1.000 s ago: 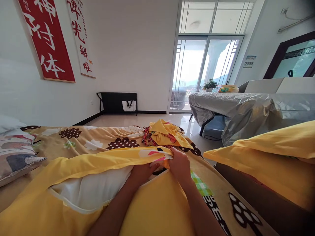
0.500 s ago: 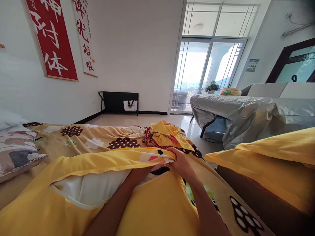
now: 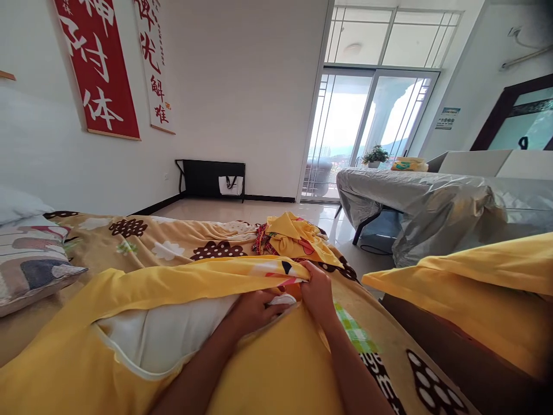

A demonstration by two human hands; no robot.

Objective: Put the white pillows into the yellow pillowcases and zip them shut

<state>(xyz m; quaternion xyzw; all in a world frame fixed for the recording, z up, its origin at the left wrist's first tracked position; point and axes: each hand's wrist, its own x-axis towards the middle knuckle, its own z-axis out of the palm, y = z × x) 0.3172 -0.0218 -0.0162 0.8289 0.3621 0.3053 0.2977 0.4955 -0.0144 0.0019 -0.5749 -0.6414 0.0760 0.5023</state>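
Observation:
A yellow pillowcase (image 3: pixel 181 276) lies across my lap on the bed, its open side showing a white pillow (image 3: pixel 168 331) inside. My left hand (image 3: pixel 254 308) is curled on the white pillow's corner just inside the opening. My right hand (image 3: pixel 317 291) pinches the pillowcase's upper edge at the right end of the opening, fingers closed on the fabric. The two hands sit close together.
The bed has a tan patterned sheet (image 3: pixel 173 242). A crumpled heap of yellow and plaid cloth (image 3: pixel 294 236) lies beyond my hands. A patterned pillow (image 3: pixel 30 271) rests at left, another yellow pillow (image 3: pixel 488 288) at right. A silver-covered table (image 3: pixel 432 196) stands by the glass door.
My left hand has come back out from deeper inside the pillowcase and now grips the pillow's corner. My right hand keeps its hold on the fabric edge, shifted slightly.

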